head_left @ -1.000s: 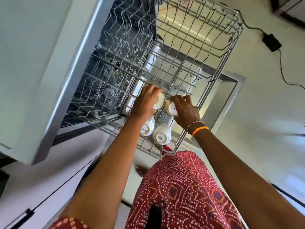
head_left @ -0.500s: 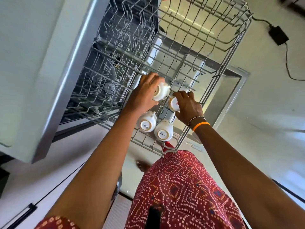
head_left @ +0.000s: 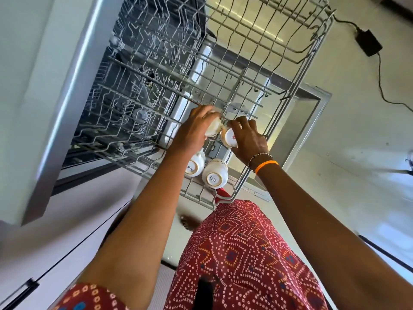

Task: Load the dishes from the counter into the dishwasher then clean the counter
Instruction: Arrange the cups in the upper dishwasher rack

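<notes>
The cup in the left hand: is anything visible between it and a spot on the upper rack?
Nothing visible blocks it. The left hand holds its cup right at the upper rack wires, touching or nearly touching the cup held by the right hand. Two cups already sit nearer the rack's front edge.

Four white cups upside down in grey wire rack

Two bare forearms, no long sleeves. Right wrist: orange band plus thin dark beaded bracelet just beside it. Left arm: short red patterned sleeve edge showing. Red garment with white dotted diamond print, small blue and orange motifs. Bare foot below.
</notes>
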`<state>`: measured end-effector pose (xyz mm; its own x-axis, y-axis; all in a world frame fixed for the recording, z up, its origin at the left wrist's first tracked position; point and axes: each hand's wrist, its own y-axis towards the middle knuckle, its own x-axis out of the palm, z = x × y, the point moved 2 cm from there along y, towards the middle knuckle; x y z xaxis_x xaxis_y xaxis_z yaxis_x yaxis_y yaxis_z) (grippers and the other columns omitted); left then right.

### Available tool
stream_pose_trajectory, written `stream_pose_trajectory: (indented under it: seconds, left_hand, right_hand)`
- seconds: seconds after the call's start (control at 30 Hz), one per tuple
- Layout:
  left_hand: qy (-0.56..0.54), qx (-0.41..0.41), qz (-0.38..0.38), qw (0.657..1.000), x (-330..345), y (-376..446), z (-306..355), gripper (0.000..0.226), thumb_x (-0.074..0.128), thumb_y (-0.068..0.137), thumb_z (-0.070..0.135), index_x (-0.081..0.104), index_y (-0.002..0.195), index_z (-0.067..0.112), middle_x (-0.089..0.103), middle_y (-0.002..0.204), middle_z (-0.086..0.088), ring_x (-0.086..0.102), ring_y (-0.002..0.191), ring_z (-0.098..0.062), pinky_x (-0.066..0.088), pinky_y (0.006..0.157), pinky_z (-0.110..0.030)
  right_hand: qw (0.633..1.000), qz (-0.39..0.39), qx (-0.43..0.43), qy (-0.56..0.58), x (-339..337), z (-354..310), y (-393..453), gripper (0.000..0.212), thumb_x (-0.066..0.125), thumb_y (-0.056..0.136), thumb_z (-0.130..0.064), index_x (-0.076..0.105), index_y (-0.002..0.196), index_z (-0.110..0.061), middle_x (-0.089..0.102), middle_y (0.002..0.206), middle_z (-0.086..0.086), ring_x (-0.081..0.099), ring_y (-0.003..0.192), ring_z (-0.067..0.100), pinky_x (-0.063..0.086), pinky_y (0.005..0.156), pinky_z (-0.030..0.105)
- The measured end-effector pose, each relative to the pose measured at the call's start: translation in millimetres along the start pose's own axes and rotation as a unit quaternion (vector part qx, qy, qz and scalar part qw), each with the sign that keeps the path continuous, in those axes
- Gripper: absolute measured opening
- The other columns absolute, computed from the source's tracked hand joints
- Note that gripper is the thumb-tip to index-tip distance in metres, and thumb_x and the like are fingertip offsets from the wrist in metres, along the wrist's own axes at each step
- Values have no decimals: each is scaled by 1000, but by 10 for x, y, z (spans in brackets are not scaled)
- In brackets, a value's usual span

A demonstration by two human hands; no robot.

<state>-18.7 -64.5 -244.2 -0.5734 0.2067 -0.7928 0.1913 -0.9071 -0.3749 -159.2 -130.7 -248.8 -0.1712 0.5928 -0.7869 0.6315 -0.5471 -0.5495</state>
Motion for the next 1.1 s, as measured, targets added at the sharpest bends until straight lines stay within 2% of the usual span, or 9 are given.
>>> stream_pose_trajectory:
  seconds: [0.1, 0.2, 0.3, 0.43, 0.6, 0.67, 0.73, 0.93, 1.1]
  left_hand:
    - [-58, -27, 15, 998, 15, -108, -29, 73, 66, 76, -6, 40, 140, 16, 39, 145, -4, 37, 133, -23, 41, 103, -35]
    - [-173, -101, 88, 976, -83, -311, 2, 42, 64, 82, 4, 57, 123, 6, 52, 128, -9, 50, 116, -22, 44, 96, -24]
    - [-354, -216, 143, 899, -190, -592, 15, 22, 60, 86, 6, 62, 108, 6, 62, 114, -6, 59, 101, -15, 47, 77, -11]
    - [-491, -290, 201, 797, -311, -1084, 10, 22, 54, 89, 0, 62, 109, 0, 63, 101, -6, 58, 82, -7, 46, 79, -21]
    - [-581, -332, 303, 678, -446, -2019, -97, 22, 47, 90, -4, 62, 101, 7, 60, 84, 5, 55, 73, -4, 46, 74, -23]
    - [-595, -343, 355, 634, -482, -2504, -176, 25, 47, 90, -5, 61, 87, 16, 60, 81, 3, 56, 75, -10, 49, 79, -30]
    - [-579, -352, 396, 620, -534, -2965, -248, 26, 48, 90, -3, 61, 83, 19, 61, 81, 2, 58, 77, -14, 51, 79, -29]
    - [-527, -344, 517, 580, -706, -4427, -429, 15, 51, 92, 5, 62, 93, 15, 62, 100, -4, 60, 94, -21, 53, 81, -27]
    - [-445, -361, 594, 565, -797, -5481, -568, 15, 50, 94, 9, 62, 102, 13, 62, 87, 3, 59, 80, -13, 50, 71, -18]
  right_hand:
    - [998, -20, 7, 52, -53, 17, 9, 70, 73, 75, -19, 38, 136, -15, 36, 137, 9, 30, 127, 31, 48, 85, 44]
    - [995, 40, -3, 97, -133, -66, -29, 50, 66, 81, -17, 49, 127, -11, 45, 130, 12, 35, 123, 33, 41, 94, 41]
    - [980, 72, -31, 184, -211, -307, -101, 30, 62, 82, -11, 59, 112, -6, 59, 114, 16, 53, 107, 34, 44, 89, 38]
    - [961, 36, -71, 266, -254, -878, -288, 22, 57, 83, -4, 64, 104, -3, 67, 102, 14, 58, 81, 21, 47, 81, 33]
    - [943, 34, -139, 300, -168, -1739, -773, 14, 57, 84, -2, 66, 93, 3, 70, 94, 16, 62, 82, 23, 43, 75, 25]
    - [941, 31, -174, 289, -87, -2105, -1044, 13, 59, 85, -4, 66, 93, 3, 68, 92, 15, 59, 83, 18, 37, 69, 18]
    - [932, 16, -214, 292, 12, -2456, -1301, 13, 58, 85, -2, 67, 93, 3, 67, 88, 11, 56, 80, 14, 37, 66, 12]
    - [892, -38, -341, 294, 290, -3584, -2126, 12, 56, 86, -3, 66, 90, -1, 63, 82, 3, 57, 67, 14, 47, 69, 22]
    - [860, -72, -427, 270, 500, -4435, -2715, 10, 55, 87, -5, 65, 90, -4, 64, 82, 10, 62, 77, 27, 51, 73, 36]
